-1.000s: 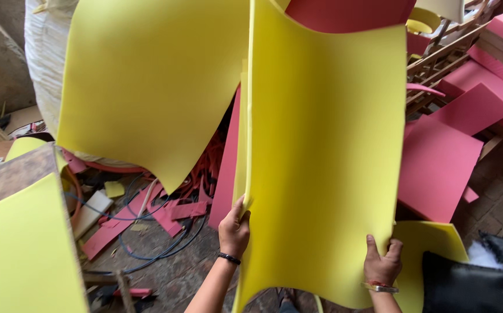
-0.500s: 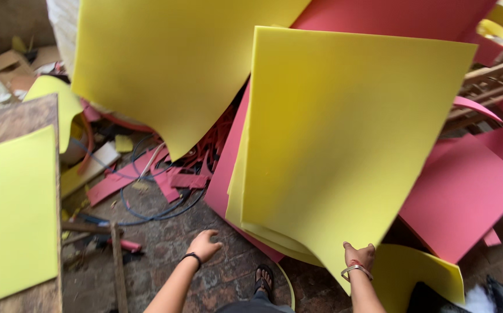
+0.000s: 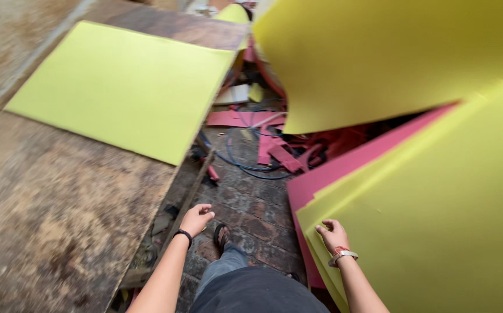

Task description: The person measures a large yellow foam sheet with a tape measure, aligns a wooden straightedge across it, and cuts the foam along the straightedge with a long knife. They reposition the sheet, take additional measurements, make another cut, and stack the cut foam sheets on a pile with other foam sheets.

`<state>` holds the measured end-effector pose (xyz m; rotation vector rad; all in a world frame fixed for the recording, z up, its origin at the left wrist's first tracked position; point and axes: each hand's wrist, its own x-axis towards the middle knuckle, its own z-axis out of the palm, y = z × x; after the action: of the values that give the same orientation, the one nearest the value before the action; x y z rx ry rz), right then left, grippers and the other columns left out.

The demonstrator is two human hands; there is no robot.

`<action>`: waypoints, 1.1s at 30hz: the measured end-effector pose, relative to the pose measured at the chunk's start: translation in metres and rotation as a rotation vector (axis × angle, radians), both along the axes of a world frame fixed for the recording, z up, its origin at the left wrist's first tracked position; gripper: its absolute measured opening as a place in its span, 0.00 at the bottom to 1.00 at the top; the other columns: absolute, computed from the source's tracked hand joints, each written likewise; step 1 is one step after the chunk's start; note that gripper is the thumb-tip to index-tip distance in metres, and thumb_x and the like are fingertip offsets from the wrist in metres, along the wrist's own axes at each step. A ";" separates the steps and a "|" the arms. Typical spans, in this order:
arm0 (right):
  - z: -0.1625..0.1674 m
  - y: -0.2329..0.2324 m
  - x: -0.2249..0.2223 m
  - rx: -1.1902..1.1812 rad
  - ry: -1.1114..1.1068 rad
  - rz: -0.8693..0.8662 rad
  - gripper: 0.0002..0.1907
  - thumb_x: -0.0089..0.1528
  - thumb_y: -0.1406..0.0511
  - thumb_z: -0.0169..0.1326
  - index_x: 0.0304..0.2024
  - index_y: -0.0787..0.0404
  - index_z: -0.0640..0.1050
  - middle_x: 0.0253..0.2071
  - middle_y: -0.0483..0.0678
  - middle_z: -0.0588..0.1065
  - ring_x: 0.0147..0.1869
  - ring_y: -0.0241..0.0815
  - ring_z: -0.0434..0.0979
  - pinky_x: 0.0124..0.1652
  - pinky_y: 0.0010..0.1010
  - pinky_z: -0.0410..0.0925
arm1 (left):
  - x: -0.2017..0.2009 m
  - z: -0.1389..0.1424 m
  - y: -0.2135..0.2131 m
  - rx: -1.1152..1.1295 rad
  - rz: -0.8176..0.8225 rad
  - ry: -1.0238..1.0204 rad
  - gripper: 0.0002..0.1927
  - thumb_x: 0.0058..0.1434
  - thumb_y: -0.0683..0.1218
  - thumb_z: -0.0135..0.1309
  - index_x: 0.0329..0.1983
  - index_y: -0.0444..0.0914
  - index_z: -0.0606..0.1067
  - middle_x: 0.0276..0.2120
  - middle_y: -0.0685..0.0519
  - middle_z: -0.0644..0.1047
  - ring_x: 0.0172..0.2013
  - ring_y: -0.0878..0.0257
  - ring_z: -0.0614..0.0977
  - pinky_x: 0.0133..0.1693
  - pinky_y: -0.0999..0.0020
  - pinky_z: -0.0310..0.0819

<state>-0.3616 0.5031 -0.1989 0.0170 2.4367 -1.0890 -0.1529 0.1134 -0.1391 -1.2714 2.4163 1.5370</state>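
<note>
Right hand point(image 3: 332, 235), fingers curled and pressed against the lower left edge of a stack of large yellow foam sheets point(image 3: 437, 220), a bracelet at the wrist. Left hand point(image 3: 196, 219) empty, fingers loosely curled, hanging just beside the edge of a worn wooden table point(image 3: 60, 214). Pink foam sheet point(image 3: 344, 168) directly behind the yellow stack. Lime-yellow sheet point(image 3: 124, 87) flat on the table. Pink offcuts point(image 3: 274, 150) and blue cable point(image 3: 234, 162) on the brick floor point(image 3: 257, 208) between.

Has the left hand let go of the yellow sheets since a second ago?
Yes. The left hand has come off the yellow sheets, moving left toward the wooden table.
</note>
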 end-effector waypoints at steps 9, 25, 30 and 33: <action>0.013 -0.226 -0.037 -0.201 -0.130 0.252 0.22 0.58 0.61 0.64 0.53 0.64 0.79 0.47 0.50 0.82 0.51 0.40 0.81 0.52 0.32 0.72 | -0.009 0.009 -0.163 -0.021 0.441 0.227 0.24 0.57 0.47 0.63 0.57 0.36 0.77 0.49 0.49 0.83 0.50 0.62 0.83 0.52 0.67 0.76; -0.014 -0.444 -0.128 -0.288 -0.290 0.384 0.17 0.59 0.64 0.63 0.49 0.65 0.81 0.45 0.51 0.82 0.47 0.37 0.80 0.48 0.29 0.72 | -0.067 -0.034 -0.324 0.816 1.083 0.504 0.18 0.62 0.52 0.60 0.50 0.39 0.74 0.32 0.54 0.77 0.27 0.64 0.77 0.27 0.67 0.69; -0.009 -0.552 -0.184 -0.436 -0.434 0.387 0.24 0.59 0.66 0.61 0.57 0.65 0.74 0.46 0.50 0.81 0.42 0.37 0.78 0.38 0.30 0.70 | -0.080 -0.046 -0.351 0.620 1.273 0.371 0.12 0.62 0.50 0.61 0.40 0.37 0.76 0.27 0.51 0.74 0.23 0.63 0.70 0.24 0.65 0.62; 0.003 -0.617 -0.218 -0.470 -0.558 0.330 0.29 0.60 0.67 0.59 0.61 0.63 0.66 0.44 0.54 0.79 0.39 0.40 0.79 0.34 0.31 0.71 | -0.093 -0.029 -0.366 0.394 1.356 0.402 0.20 0.61 0.50 0.62 0.50 0.32 0.76 0.45 0.49 0.81 0.43 0.59 0.81 0.44 0.63 0.75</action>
<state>-0.5800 -0.1136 -0.1956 -0.1982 1.5913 -1.2674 -0.2459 -0.2525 -0.1679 -2.8834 0.9821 2.4316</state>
